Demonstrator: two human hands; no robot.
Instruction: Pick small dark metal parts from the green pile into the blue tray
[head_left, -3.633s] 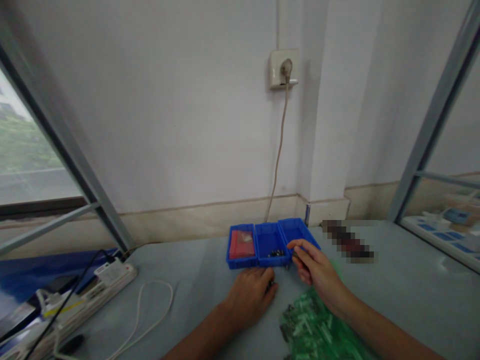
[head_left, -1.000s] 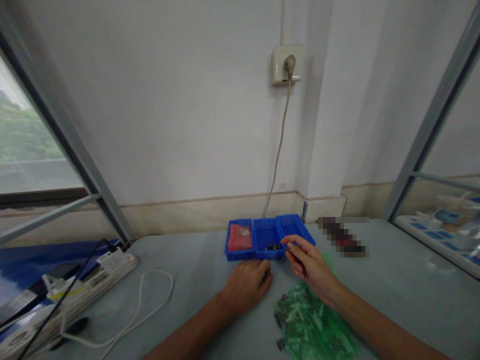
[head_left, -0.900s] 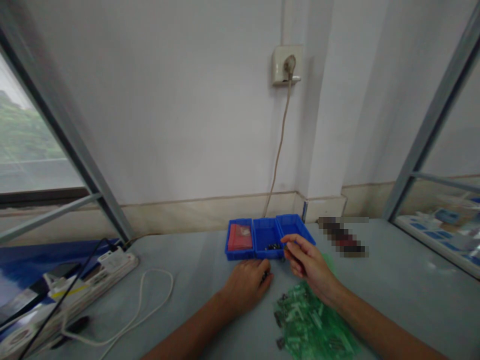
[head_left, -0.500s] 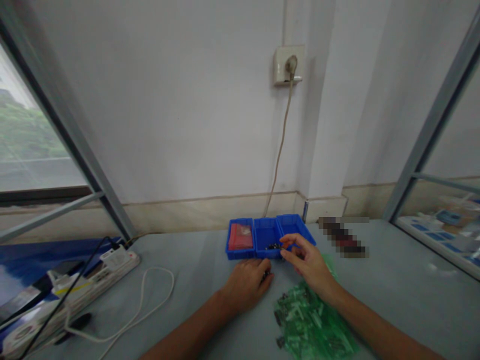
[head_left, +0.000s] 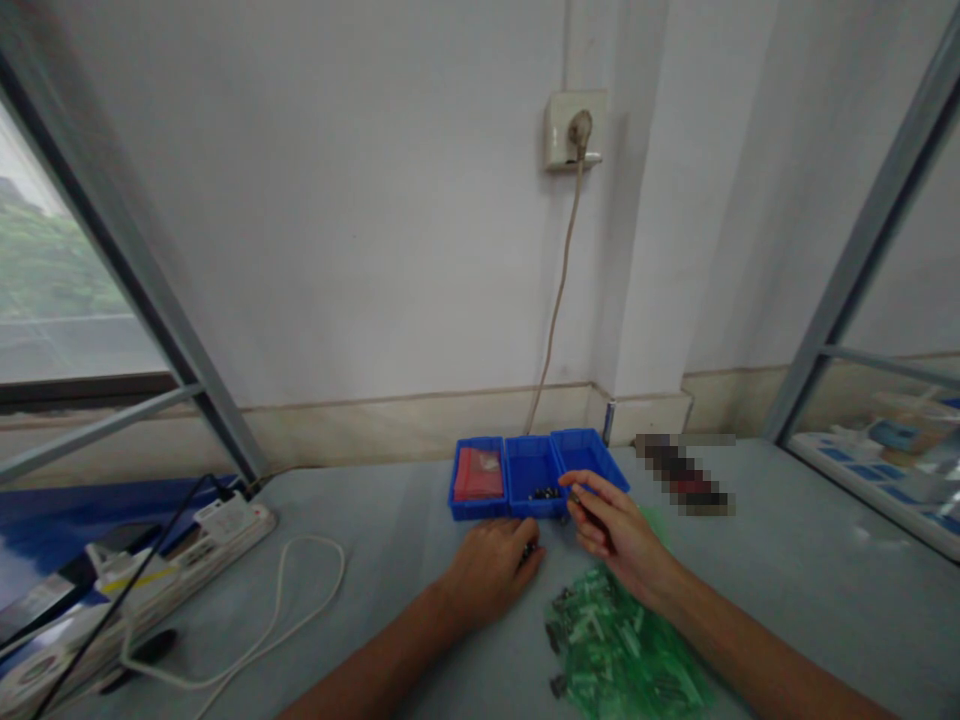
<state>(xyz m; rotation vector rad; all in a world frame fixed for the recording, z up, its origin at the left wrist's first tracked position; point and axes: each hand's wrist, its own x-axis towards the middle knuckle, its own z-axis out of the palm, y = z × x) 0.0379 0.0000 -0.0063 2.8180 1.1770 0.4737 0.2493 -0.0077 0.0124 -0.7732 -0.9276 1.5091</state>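
Note:
My left hand [head_left: 495, 565] rests on the grey table in front of the blue bins, its fingers curled round small dark parts [head_left: 528, 552]. Close to the right bin [head_left: 589, 458], my right hand [head_left: 611, 525] pinches something small and dark between thumb and forefinger. The middle bin [head_left: 531, 462] holds several small dark pieces [head_left: 545, 493] near its front. Red packets [head_left: 478, 474] lie in the left bin [head_left: 457, 500]. Below my right hand are green plastic bags [head_left: 626, 650] of small parts, with a few dark pieces at their left edge.
On the left lie a white power strip [head_left: 225, 540], a looped white cable [head_left: 341, 575] and a black cable. A blurred dark object [head_left: 686, 475] is at the back right. Metal frames stand on both sides, and a cord hangs from the wall socket [head_left: 576, 130].
My right hand has drawn slightly back from the middle bin, its thumb and forefinger now closed on a small dark piece. My left hand remains in nearly the same place.

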